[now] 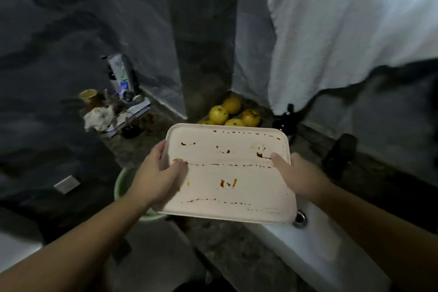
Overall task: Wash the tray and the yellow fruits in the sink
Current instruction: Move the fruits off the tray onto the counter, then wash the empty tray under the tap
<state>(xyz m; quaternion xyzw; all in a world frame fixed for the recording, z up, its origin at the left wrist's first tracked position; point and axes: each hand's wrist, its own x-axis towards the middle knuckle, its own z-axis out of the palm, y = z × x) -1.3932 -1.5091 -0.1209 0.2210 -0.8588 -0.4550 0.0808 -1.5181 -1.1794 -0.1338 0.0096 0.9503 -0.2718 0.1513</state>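
A pale rectangular tray [227,199] with orange-brown sauce streaks is held up in the middle of the view, tilted towards me. My left hand [157,173] grips its left edge, thumb on the inner face. Gripping the right edge is my right hand [298,176], with its thumb over the rim. Several yellow fruits [219,114] with dark spots lie in the corner just beyond the tray's far edge. A white sink [315,242] with a metal drain [299,218] shows below the tray's lower right corner.
A green basin [123,182] sits under the tray's left side. Clutter stands at the back left: a yellow cup [88,95], bottles [119,76], crumpled paper [99,118]. A black tap [285,121] and a hose run right of the fruits. A white curtain [343,31] hangs behind.
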